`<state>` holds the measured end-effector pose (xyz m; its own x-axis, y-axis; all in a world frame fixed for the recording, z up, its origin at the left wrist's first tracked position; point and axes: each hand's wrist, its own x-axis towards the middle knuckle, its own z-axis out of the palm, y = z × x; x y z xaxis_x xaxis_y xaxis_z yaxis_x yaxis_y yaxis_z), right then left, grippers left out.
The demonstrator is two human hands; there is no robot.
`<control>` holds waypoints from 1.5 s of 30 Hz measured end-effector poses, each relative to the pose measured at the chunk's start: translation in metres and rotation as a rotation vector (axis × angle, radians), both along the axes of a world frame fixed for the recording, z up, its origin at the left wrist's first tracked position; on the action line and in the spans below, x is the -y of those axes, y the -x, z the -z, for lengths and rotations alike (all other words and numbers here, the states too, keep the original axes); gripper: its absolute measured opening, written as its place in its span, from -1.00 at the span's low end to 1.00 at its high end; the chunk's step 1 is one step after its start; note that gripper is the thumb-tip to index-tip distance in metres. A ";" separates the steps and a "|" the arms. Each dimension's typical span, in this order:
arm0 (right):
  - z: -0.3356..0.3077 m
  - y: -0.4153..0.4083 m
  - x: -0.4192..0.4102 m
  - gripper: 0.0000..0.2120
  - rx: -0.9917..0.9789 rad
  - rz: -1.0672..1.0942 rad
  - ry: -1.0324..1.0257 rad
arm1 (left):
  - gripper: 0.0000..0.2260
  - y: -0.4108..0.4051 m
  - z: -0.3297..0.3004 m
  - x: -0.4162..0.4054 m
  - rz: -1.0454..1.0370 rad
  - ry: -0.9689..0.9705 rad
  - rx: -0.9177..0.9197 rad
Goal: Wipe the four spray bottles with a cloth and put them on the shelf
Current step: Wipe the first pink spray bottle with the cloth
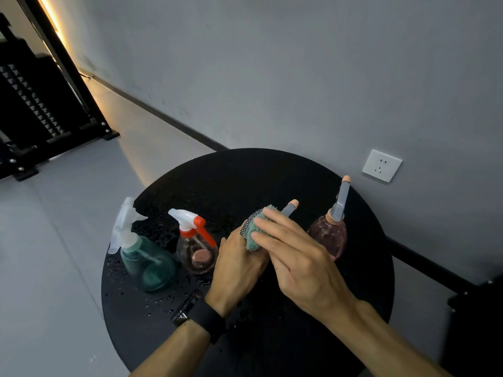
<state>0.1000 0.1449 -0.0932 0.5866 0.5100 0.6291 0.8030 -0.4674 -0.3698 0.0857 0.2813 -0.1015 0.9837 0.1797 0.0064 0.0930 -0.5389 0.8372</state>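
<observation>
On the round black table (pixel 272 172) stand a teal spray bottle (pixel 148 263) with a clear trigger, a clear bottle with a red-and-white trigger (pixel 197 247), and a pink bottle with a grey nozzle (pixel 328 236) at the right. Between my hands is a fourth bottle; only its grey nozzle with a peach tip (pixel 290 208) shows. My left hand (pixel 239 268) grips that bottle from the left. My right hand (pixel 296 254) presses a teal cloth (pixel 255 232) against the bottle's upper part, fingers laid over the cloth.
Water drops lie on the table around the left bottles. A grey wall with a white socket (pixel 382 165) stands behind the table. A black metal shelf frame (pixel 40 104) stands on the floor at far left.
</observation>
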 end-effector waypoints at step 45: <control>-0.006 -0.007 0.005 -0.72 -0.052 0.144 -0.070 | -0.84 -0.002 0.003 -0.005 0.125 0.116 0.135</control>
<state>0.1075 0.1395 -0.0874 0.6833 0.3745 0.6267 0.7084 -0.5477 -0.4451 0.0874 0.2861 -0.1050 0.9900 0.0639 0.1257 -0.0853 -0.4386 0.8946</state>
